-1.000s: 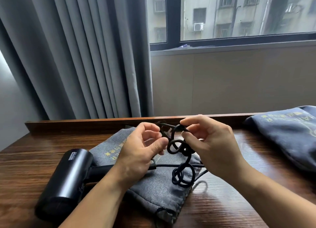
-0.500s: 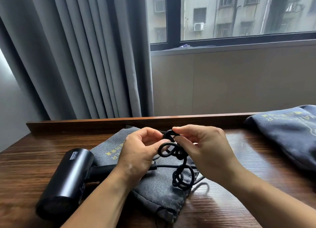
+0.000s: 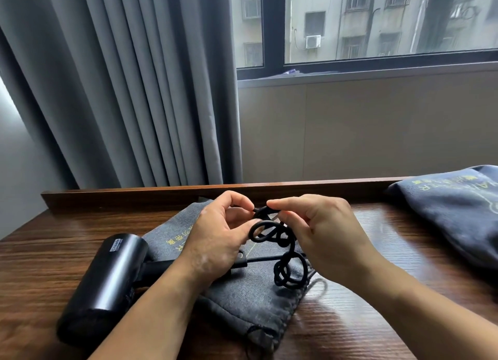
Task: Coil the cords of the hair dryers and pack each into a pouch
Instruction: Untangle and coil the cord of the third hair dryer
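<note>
left hand [image 3: 215, 242] and right hand [image 3: 327, 238] both pinch the black cord [image 3: 281, 243], kinked in loops between them over the pouch [image 3: 242, 300]. it looks light, rubbery and springy, so hold where loops cross

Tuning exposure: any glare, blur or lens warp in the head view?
Head view: daylight glare streaks the glossy brown wooden table near the right hand; wide-angle lens slants the grey pleated curtain; black looped cord and left hand are sharp, no motion blur.

Wooden table [image 3: 350, 319]: dryer [image 3: 107, 278], pouch [image 3: 242, 300], second pouch [image 3: 452, 219].
</note>
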Motion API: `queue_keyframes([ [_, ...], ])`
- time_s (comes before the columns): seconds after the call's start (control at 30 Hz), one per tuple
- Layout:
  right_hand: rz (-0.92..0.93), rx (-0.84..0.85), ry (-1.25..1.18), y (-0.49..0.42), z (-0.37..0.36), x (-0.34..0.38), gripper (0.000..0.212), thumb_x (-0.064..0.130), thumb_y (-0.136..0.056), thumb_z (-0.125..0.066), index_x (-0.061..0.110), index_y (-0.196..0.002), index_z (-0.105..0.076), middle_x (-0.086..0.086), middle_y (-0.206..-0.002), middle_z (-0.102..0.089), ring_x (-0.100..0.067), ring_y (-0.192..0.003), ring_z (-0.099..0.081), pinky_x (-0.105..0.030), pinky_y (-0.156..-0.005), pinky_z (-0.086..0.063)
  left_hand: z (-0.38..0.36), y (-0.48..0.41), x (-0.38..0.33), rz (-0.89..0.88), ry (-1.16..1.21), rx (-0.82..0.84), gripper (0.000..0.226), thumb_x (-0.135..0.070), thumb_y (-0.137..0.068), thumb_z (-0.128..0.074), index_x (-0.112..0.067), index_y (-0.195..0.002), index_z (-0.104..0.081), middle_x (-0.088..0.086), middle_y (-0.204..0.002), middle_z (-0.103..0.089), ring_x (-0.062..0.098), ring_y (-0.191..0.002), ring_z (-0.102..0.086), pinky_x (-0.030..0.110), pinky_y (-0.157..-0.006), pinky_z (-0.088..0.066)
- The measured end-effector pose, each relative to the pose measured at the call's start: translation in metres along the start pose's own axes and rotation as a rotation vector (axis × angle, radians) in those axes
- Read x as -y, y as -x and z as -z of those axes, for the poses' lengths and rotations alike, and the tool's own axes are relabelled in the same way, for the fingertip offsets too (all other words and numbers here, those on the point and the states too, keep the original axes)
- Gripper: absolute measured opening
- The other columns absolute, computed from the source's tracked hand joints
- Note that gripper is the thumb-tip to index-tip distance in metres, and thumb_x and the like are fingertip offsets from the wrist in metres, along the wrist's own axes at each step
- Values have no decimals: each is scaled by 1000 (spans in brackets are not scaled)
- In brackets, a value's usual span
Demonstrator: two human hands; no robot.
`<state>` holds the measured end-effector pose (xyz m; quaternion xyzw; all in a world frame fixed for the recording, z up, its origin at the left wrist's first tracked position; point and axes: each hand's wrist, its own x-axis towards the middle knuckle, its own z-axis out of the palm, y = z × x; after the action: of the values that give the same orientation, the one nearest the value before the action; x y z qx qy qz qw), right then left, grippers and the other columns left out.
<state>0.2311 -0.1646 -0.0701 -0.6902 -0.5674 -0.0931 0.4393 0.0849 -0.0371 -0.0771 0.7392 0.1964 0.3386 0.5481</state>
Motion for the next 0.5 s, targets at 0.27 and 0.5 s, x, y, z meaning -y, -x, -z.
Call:
queue_keyframes([
  [0.27, 1, 8, -6, 0, -6, -3, 26, 18, -93, -71, 34, -113, -77, 10, -90, -76, -6, -83, -67, -21, -78, -50, -4, 3, 6, 16, 103, -14, 28, -3, -91, -72, -29, -97, -66, 11, -102, -73, 29, -68, -56, 29, -51, -43],
  [0.5, -125, 31, -225, -3, -4, -6, 25, 13, -93, -70, 33, -106, -79, 22, -93, -77, 8, -89, -70, -21, -86, -54, -6, 2, 6, 43, 286, 72, 35, -15, -74, -79, -18, -105, -63, 2, -81, -70, 5, -59, -55, 14, -52, -40],
])
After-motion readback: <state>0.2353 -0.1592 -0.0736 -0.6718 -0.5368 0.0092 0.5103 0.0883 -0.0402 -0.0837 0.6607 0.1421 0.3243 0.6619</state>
